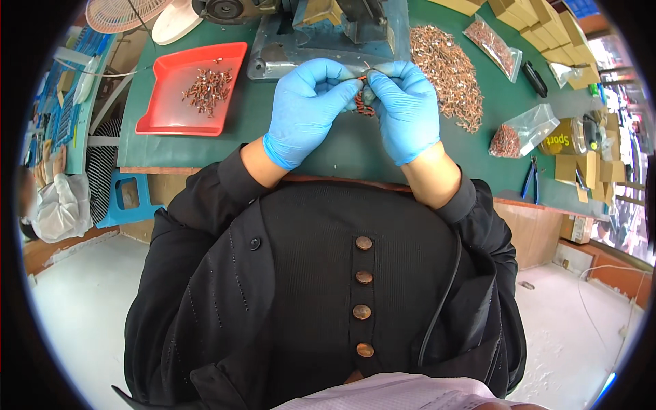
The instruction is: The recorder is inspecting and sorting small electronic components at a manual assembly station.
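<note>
My two hands, in thin blue gloves, meet at the front of the machine's base. With thumb and fingers my left hand (307, 109) pinches a small copper-coloured wire coil (362, 78), and my right hand (408, 115) pinches its other side. The fingertips hide most of the piece. Just below them, between the hands, lie a few more copper coils (365, 106). To the right of my right hand spreads a large heap of similar pieces (447, 78). Left of my left hand, a red tray (167, 99) holds a smaller pile of coils (208, 91).
A dark machine (328, 48) stands beyond my hands. On the green table's right side lie bagged coils (506, 141), another filled bag (488, 39), a black tool (535, 79), blue-handled pliers (530, 181) and cardboard boxes (550, 27). A blue stool (130, 210) stands at left.
</note>
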A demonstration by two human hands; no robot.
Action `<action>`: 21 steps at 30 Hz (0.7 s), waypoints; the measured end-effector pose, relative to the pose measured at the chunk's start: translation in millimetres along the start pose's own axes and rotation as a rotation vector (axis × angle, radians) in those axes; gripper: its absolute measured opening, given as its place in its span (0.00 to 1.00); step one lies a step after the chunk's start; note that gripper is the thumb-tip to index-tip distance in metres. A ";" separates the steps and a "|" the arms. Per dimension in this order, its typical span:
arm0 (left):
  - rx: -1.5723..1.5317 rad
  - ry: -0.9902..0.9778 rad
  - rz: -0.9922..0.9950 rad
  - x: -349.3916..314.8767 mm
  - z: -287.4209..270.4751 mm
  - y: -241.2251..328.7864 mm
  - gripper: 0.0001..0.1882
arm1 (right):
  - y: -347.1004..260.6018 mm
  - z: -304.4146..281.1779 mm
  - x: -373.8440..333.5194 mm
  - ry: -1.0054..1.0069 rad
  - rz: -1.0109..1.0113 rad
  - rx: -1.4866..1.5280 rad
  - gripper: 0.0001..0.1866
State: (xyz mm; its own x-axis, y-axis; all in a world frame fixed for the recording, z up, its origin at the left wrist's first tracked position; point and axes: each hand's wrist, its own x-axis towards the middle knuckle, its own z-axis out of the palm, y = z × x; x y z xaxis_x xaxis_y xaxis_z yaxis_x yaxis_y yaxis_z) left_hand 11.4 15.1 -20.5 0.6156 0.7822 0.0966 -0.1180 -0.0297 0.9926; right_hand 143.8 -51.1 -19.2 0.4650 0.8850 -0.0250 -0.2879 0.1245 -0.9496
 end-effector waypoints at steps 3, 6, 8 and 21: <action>-0.045 0.016 0.032 9.7 -2.3 -1.3 0.06 | 0.2 3.9 11.5 0.008 0.017 0.011 0.05; -0.012 0.093 0.066 27.0 -4.7 1.0 0.04 | -3.3 7.6 28.0 0.020 0.018 0.039 0.04; 0.143 0.161 0.179 45.2 -8.9 4.9 0.04 | -6.9 10.0 43.1 0.031 0.017 0.052 0.04; 0.551 0.492 0.722 118.3 -4.0 4.4 0.05 | -13.8 27.0 113.2 0.233 -0.233 -0.171 0.09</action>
State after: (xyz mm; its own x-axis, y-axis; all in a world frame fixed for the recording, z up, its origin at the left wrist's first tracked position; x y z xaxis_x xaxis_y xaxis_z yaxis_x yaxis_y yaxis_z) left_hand 80.6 110.0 -4.9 0.1380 0.6294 0.7648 0.1165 -0.7771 0.6185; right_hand 177.8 59.5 -0.5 0.6856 0.7130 0.1465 -0.0165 0.2165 -0.9761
